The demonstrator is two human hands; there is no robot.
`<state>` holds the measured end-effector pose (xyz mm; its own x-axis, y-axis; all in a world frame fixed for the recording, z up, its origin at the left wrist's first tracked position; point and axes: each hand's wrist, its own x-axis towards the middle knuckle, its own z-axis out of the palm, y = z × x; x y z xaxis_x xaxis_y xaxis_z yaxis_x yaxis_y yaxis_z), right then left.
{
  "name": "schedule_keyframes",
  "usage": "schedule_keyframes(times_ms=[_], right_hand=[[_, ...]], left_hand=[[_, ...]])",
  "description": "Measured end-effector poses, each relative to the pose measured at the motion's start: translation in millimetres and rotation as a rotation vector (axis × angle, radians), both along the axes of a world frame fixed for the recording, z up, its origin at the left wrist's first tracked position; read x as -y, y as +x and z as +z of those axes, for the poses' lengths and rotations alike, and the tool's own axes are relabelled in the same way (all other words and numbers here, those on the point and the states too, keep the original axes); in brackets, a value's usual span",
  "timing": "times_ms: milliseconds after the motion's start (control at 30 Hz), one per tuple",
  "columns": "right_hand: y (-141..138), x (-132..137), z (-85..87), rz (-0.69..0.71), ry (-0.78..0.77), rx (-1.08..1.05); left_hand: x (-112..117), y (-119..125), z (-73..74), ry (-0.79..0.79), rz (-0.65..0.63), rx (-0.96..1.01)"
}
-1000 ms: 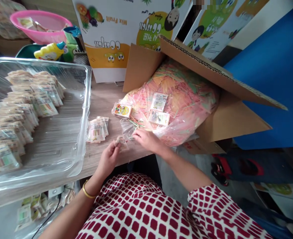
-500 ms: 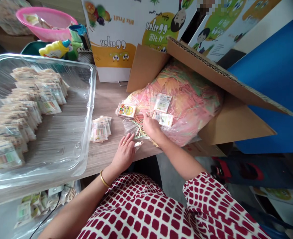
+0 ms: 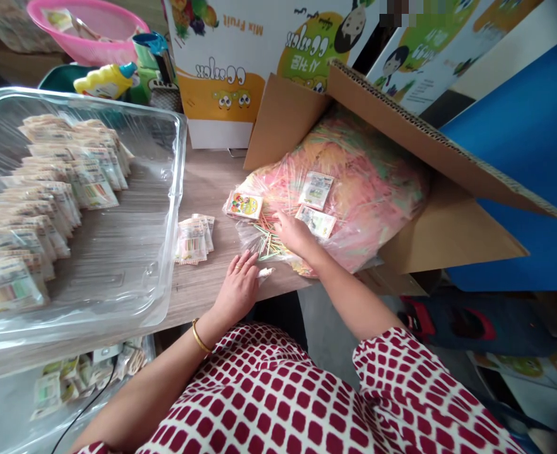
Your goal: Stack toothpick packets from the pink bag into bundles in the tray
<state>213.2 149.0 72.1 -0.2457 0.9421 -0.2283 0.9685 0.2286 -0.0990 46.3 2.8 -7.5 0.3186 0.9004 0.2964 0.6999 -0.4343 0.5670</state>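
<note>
Nearby, a cardboard flap (image 3: 429,148) overhangs the bag of coloured sticks (image 3: 358,176)

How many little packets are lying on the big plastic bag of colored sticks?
3. A bright picture packet sits at the bag's left edge, one packet lies higher up, and another packet lies by the right hand. More may be hidden.

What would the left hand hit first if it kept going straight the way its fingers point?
Likely the loose coloured sticks just ahead of the left hand, though depth is hard to judge from here.
</note>
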Motion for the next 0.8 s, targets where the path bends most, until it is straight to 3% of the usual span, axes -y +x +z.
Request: schedule_keyframes(times_ms=[200, 333, 467, 633, 800], right_hand=[[-27, 5, -15.9, 0.042, 0.181, 0.145], [-47, -2, -17.1, 0.063, 0.181, 0.261], [-46, -2, -11.7, 0.16, 0.158, 0.282], [-26, 2, -9.2, 0.269, 0.26, 0.231], [-15, 3, -11.8, 0.212, 0.308, 0.165]], left_hand=[[0, 0, 3.1, -0.002, -0.005, -0.055], [0, 1, 4.9, -0.018, -0.008, -0.072], [-1, 0, 4.3, -0.052, -0.01, -0.006], [-5, -8, 13.4, -0.135, 0.03, 0.329], [-14, -21, 31.7, -0.455, 0.296, 0.775]])
